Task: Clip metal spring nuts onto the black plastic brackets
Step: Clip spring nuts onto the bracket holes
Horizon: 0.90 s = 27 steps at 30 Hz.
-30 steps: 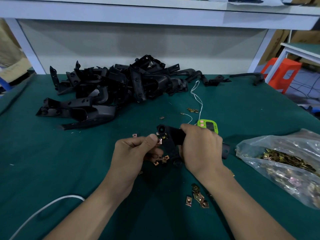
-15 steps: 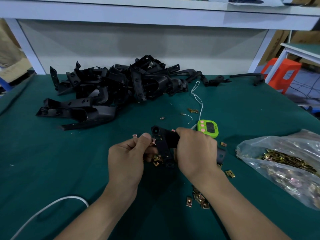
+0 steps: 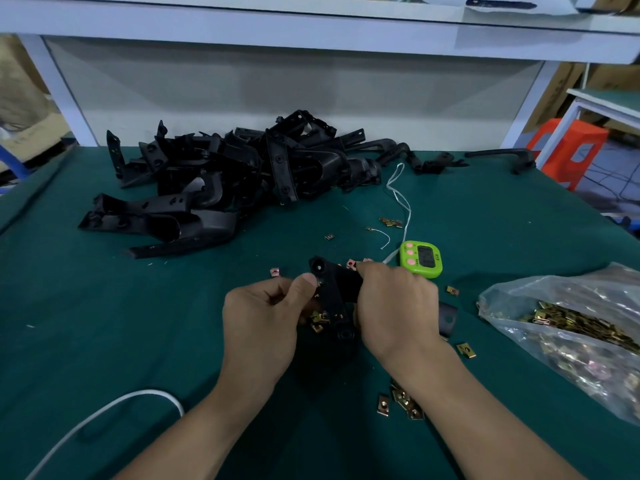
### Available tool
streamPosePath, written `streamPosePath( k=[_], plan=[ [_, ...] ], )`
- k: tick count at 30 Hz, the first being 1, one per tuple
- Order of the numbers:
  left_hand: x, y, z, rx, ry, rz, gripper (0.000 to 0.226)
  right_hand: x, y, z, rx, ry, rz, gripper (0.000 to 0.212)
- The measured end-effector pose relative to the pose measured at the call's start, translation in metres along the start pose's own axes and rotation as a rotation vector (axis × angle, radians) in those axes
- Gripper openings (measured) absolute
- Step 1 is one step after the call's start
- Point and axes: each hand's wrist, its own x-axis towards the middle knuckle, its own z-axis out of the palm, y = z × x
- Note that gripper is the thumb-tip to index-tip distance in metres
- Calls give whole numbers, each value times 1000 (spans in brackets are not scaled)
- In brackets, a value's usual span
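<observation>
A white cable (image 3: 104,410) curls across the green table cover (image 3: 86,323) at the near left. Farther back lies a pile of black plastic brackets (image 3: 221,178). At centre, the left hand (image 3: 263,320) has curled fingers, with its thumb pinching the left edge of the held bracket (image 3: 334,289); a spring nut may sit under the thumb, but it is hidden. The bracket's visible bar runs away-to-near above the cover, its round-holed end pointing away and slightly left. The right hand (image 3: 398,306) grips its side arm, fingers wrapped. Beyond is a green timer (image 3: 420,259), with loose spring nuts (image 3: 403,403) nearer. At the right is a plastic bag of nuts (image 3: 571,323).
</observation>
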Motion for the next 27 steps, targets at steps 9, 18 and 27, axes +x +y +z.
streamPosePath(
  k=[9,18,27],
  plan=[
    [-3,0,-2,78,-77,11,36,-7,-7,0,-215,3,1,22],
    [2,4,-1,25,-90,94,49,-1,-1,3,59,-26,-4,25],
    [10,-4,-12,580,-223,325,39,17,40,8,336,-105,179,32]
  ],
)
